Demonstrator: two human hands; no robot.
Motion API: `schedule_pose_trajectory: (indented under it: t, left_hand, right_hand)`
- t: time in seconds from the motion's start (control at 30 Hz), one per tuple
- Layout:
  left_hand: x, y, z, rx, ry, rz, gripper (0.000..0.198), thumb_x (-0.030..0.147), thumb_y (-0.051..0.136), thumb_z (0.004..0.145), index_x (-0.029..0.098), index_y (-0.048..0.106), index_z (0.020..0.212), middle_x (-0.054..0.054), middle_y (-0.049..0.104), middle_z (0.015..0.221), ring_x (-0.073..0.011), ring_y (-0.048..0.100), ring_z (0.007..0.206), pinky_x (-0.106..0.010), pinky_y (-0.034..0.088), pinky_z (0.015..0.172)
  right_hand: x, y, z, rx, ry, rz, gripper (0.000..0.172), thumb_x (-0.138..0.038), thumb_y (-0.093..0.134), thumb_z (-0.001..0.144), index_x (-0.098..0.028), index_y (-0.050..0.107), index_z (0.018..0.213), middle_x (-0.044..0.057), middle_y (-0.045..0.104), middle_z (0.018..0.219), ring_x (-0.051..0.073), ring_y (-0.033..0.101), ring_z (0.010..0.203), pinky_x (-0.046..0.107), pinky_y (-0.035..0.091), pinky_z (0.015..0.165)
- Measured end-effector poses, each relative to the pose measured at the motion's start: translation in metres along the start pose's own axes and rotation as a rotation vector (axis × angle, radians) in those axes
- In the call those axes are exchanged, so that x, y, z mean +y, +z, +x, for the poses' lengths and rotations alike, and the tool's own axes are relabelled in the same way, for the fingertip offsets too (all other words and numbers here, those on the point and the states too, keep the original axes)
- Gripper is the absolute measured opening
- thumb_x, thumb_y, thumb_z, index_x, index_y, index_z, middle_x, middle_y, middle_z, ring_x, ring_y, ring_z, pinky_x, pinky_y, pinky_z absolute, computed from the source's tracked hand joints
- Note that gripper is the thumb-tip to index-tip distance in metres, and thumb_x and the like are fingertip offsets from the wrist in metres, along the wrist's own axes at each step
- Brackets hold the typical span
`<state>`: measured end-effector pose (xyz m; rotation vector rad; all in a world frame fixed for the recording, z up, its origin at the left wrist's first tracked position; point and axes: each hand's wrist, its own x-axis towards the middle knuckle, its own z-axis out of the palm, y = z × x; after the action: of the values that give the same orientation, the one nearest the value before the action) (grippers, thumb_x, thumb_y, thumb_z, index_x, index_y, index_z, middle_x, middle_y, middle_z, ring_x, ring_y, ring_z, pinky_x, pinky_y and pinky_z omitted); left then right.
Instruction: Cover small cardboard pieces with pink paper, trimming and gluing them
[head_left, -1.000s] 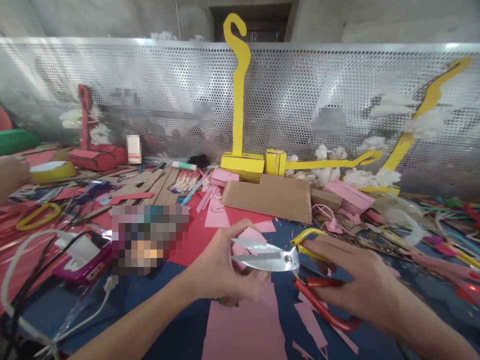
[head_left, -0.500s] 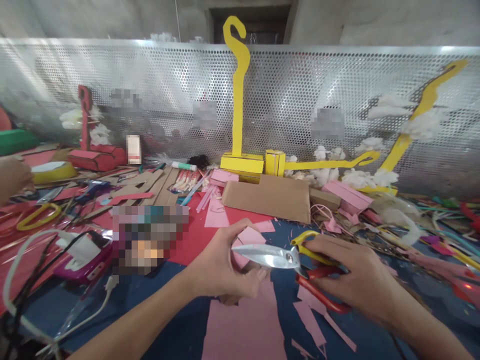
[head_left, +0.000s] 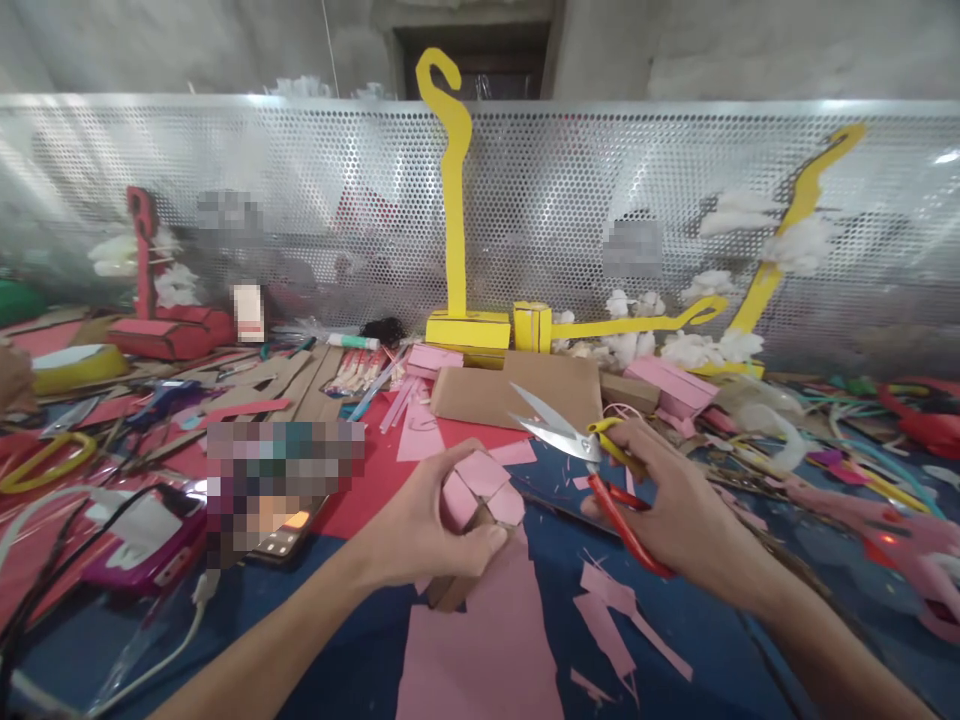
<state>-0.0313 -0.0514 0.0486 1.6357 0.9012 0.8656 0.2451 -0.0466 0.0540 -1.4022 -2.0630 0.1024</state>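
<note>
My left hand [head_left: 431,525] is closed round a small cardboard box [head_left: 487,492] faced with pink paper, its folded pink end turned up. Bare brown cardboard shows at its lower side. In my right hand [head_left: 660,500] is a pair of scissors [head_left: 562,435] with one yellow and one red handle. Their blades are spread and point up and left, apart from the box. Below the box lies a wide strip of pink paper [head_left: 480,660]. Pink paper scraps [head_left: 607,620] rest to its right on the blue tabletop.
Yellow hook-topped stands [head_left: 454,220] rise at the back before a perforated metal panel [head_left: 315,200]. A brown cardboard piece [head_left: 480,395] lies ahead of my hands. A purple power strip [head_left: 139,555] with cables sits left; a pink glue gun [head_left: 900,540] lies right.
The scissors have moved away from the box, up and right, and their blades have spread. The box's pink end now shows uncovered. The view has shifted slightly right.
</note>
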Motion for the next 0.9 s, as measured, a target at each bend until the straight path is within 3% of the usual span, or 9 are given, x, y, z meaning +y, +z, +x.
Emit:
schedule_pose_trajectory:
  t: [0.13,0.23,0.27,0.4,0.43,0.53,0.63,0.8,0.9]
  left_hand:
    - [0.005,-0.001,0.001,0.089,-0.054,0.078,0.027,0.022,0.074,0.07,0.019,0.067,0.096,-0.002,0.071,0.087,-0.0202,0.066,0.084,-0.029,0.057,0.075]
    - [-0.005,0.0,0.003,0.047,-0.087,0.046,0.026,0.027,0.075,0.075,0.018,0.07,0.099,-0.004,0.073,0.09,-0.0225,0.068,0.087,-0.03,0.057,0.076]
    - [-0.01,0.0,0.003,0.081,-0.091,0.023,0.026,0.031,0.076,0.076,0.018,0.069,0.098,-0.004,0.072,0.087,-0.0226,0.068,0.085,-0.03,0.057,0.073]
    - [-0.032,0.0,0.003,0.299,-0.151,-0.194,0.052,0.044,0.086,0.07,0.019,0.064,0.109,-0.005,0.072,0.098,-0.0231,0.07,0.089,-0.031,0.057,0.076]
    - [-0.035,-0.001,0.003,0.293,-0.166,-0.308,0.057,0.049,0.087,0.067,0.019,0.062,0.11,-0.005,0.072,0.094,-0.0225,0.071,0.083,-0.032,0.058,0.073]
    - [-0.037,-0.006,0.002,0.022,-0.159,-0.609,0.063,0.068,0.08,0.066,0.017,0.062,0.098,-0.003,0.068,0.072,-0.0204,0.067,0.057,-0.032,0.056,0.056]
    - [-0.035,-0.01,0.003,-0.229,-0.045,-0.799,0.062,0.073,0.069,0.073,0.015,0.065,0.092,-0.003,0.065,0.068,-0.0187,0.066,0.052,-0.027,0.054,0.05]
    - [-0.042,-0.006,0.007,-0.541,0.123,-1.078,0.063,0.074,0.057,0.079,0.015,0.068,0.095,-0.003,0.062,0.066,-0.017,0.063,0.045,-0.026,0.054,0.044]
    - [-0.048,-0.004,0.004,-0.611,0.121,-1.153,0.065,0.077,0.055,0.076,0.016,0.068,0.092,-0.001,0.059,0.059,-0.0165,0.058,0.036,-0.026,0.048,0.036]
  right_hand:
    - [0.003,0.004,0.002,-0.004,0.038,0.015,0.033,-0.045,0.075,0.084,-0.025,0.055,0.102,0.005,0.063,0.104,0.022,0.061,0.086,0.03,0.048,0.071]
    - [0.004,0.004,0.002,0.016,0.044,0.022,0.034,-0.045,0.075,0.085,-0.025,0.056,0.104,0.006,0.064,0.107,0.024,0.062,0.091,0.032,0.048,0.075]
    - [0.005,0.004,0.002,0.019,0.041,0.024,0.034,-0.045,0.075,0.085,-0.025,0.056,0.105,0.006,0.064,0.108,0.024,0.062,0.092,0.032,0.047,0.076]
    - [0.005,0.001,0.002,0.001,0.017,0.053,0.033,-0.042,0.075,0.085,-0.025,0.054,0.103,0.005,0.062,0.105,0.022,0.059,0.087,0.03,0.047,0.072]
    - [0.004,0.0,0.001,-0.009,-0.001,0.066,0.032,-0.041,0.076,0.085,-0.025,0.053,0.101,0.004,0.061,0.102,0.021,0.057,0.085,0.029,0.046,0.071]
    - [-0.001,-0.005,-0.001,-0.055,-0.071,0.118,0.03,-0.036,0.075,0.085,-0.025,0.049,0.096,0.003,0.058,0.097,0.019,0.055,0.081,0.027,0.046,0.068]
    - [-0.005,-0.007,-0.004,-0.114,-0.125,0.148,0.03,-0.031,0.074,0.085,-0.026,0.049,0.101,0.004,0.058,0.102,0.019,0.057,0.086,0.026,0.049,0.071]
    - [-0.009,0.001,-0.007,-0.155,-0.169,0.117,0.03,-0.025,0.072,0.085,-0.026,0.052,0.108,0.006,0.061,0.114,0.021,0.062,0.097,0.028,0.052,0.082]
    - [-0.011,0.006,-0.007,-0.161,-0.189,0.146,0.026,-0.027,0.07,0.088,-0.026,0.053,0.107,0.006,0.061,0.113,0.02,0.062,0.096,0.027,0.053,0.081]
